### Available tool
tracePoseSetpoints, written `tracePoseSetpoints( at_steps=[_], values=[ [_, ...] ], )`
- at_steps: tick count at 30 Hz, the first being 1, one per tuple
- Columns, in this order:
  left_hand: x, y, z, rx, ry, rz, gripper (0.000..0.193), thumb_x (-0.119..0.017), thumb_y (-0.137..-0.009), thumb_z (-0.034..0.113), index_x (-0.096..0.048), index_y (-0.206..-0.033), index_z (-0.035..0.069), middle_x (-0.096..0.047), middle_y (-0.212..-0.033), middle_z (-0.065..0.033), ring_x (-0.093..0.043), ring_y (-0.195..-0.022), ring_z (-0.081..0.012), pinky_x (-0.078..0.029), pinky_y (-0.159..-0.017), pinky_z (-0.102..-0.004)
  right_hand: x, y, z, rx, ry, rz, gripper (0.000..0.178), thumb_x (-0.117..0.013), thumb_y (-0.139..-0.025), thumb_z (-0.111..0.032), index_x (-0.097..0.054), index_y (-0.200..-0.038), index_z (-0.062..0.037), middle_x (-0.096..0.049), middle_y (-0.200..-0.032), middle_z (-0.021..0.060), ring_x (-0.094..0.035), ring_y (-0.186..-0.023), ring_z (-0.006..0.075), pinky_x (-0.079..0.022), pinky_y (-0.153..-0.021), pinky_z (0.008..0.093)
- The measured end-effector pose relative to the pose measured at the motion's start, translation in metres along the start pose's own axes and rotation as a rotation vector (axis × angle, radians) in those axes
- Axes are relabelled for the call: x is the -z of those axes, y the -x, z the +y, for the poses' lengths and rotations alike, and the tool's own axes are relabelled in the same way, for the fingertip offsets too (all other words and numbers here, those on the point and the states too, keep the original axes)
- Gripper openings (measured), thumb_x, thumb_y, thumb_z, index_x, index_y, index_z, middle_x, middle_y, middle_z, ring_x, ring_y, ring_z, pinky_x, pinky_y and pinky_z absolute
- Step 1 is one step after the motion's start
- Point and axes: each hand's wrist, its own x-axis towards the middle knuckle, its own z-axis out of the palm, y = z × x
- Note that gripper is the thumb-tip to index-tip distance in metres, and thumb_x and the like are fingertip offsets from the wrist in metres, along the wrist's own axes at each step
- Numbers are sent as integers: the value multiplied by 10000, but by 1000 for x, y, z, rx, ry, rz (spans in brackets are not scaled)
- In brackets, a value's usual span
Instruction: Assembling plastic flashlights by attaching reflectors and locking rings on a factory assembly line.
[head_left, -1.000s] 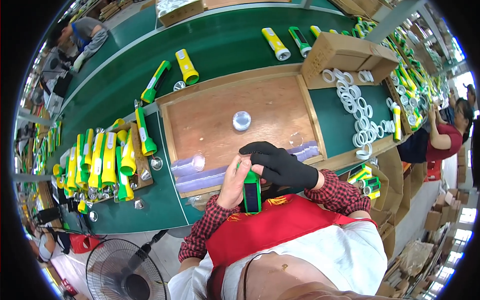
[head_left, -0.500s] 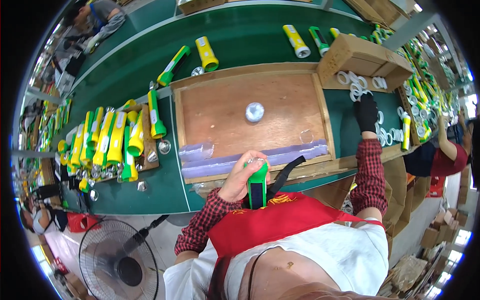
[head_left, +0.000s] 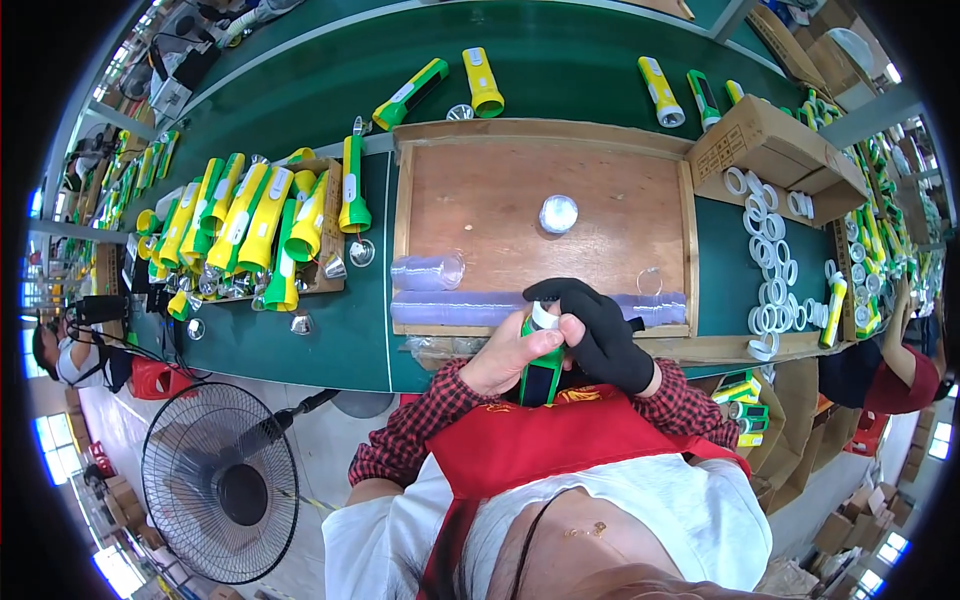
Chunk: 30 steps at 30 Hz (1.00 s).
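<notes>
Close in front of my red apron, my bare left hand [head_left: 500,360] is wrapped round a green flashlight [head_left: 541,384] with a dark panel, its head pointing away from me. My right hand [head_left: 603,338], in a black glove, is closed over that head, gripping a white plastic ring [head_left: 545,315] against it. The fingers partly hide the ring, so I cannot tell how far it sits on the head. Beyond both hands lies a shallow wooden tray [head_left: 470,190] with lens-like clear discs stacked in purplish rolls [head_left: 455,307] and one round white stack [head_left: 558,214].
Many white rings [head_left: 768,258] lie right of the tray, by an open cardboard box [head_left: 760,150]. Yellow and green flashlights [head_left: 235,225] are heaped at the left with silvery reflectors [head_left: 362,252]. A fan [head_left: 225,480] stands lower left. Another person's arm [head_left: 897,330] shows far right.
My right hand has come from the ring pile at the right to the flashlight's head, bringing a white ring. My left hand still holds the flashlight. The whole view has shifted.
</notes>
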Motion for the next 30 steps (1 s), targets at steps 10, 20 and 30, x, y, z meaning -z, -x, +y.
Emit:
tracePoseSetpoints(
  at_steps=[10,20,30],
  values=[
    [19,3,-23,-33,-193,38,796,-329,-901,714,-502,-1197,-4,-583,-1054,-47,-550,-997,-103,-448,-895,-278,-4,10,-3,166,315,-109,301,-717,-790,-119,-533,-994,3,-615,-1153,213,-628,-1016,378,-521,-841,414],
    [-13,-13,19,92,-346,-12,445,-719,-821,117,-477,-1173,-4,-583,-898,-54,-606,-689,-133,-512,-632,-276,32,-30,-6,140,180,116,293,-676,-817,-111,-559,-1065,-8,-612,-1219,194,-655,-1001,326,-522,-803,352],
    [-24,-27,40,219,-63,-216,490,-760,-766,235,-494,-1110,10,-621,-832,-111,-644,-730,-189,-512,-611,-326,41,-38,-11,81,-194,231,299,-653,-867,-98,-544,-1118,24,-585,-1263,202,-606,-1081,239,-473,-899,353]
  ],
)
